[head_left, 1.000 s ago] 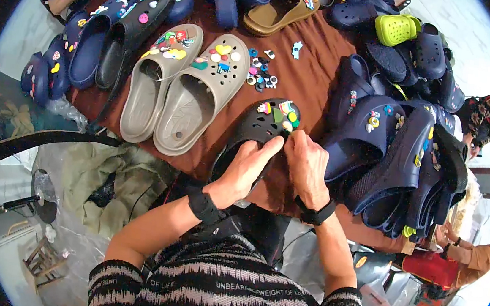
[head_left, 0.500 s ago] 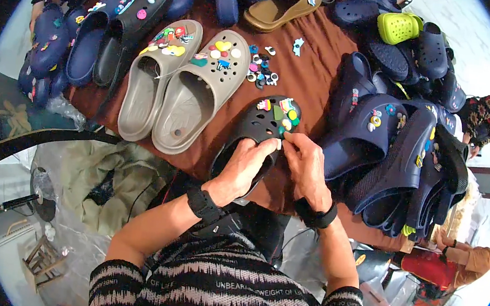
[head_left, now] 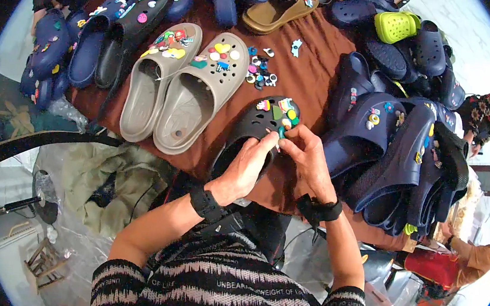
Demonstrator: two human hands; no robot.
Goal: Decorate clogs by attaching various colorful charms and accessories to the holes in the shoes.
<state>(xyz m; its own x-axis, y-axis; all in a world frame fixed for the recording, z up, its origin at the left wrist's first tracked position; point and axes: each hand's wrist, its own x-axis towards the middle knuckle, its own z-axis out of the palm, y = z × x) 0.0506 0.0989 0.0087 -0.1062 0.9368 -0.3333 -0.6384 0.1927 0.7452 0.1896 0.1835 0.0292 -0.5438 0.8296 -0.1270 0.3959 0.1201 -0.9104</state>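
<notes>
A dark clog [head_left: 254, 121] lies toe-away on the cloth in front of me, with several colourful shoe charms on its toe. My left hand [head_left: 242, 167] grips it, fingers inside the opening and thumb on the upper edge. At the clog's right side, my right hand [head_left: 309, 163] pinches a teal-green shoe charm [head_left: 282, 133] between thumb and forefinger; its back is hidden. To the left stands a pair of grey clogs, the nearer one [head_left: 192, 114] with charms and bare holes. A small heap of loose charms [head_left: 260, 74] sits beyond the dark clog.
The brown cloth [head_left: 308, 58] covers the table. Navy clogs [head_left: 358, 129] are piled on the right, and more clogs [head_left: 92, 41] stand at the left. A brown clog [head_left: 277, 13] and a lime clog [head_left: 397, 27] lie at the far side. Another person [head_left: 482, 255] is at the right.
My right thumb and forefinger have shifted slightly, and the teal-green charm now shows more between them. My left hand stays on the dark clog.
</notes>
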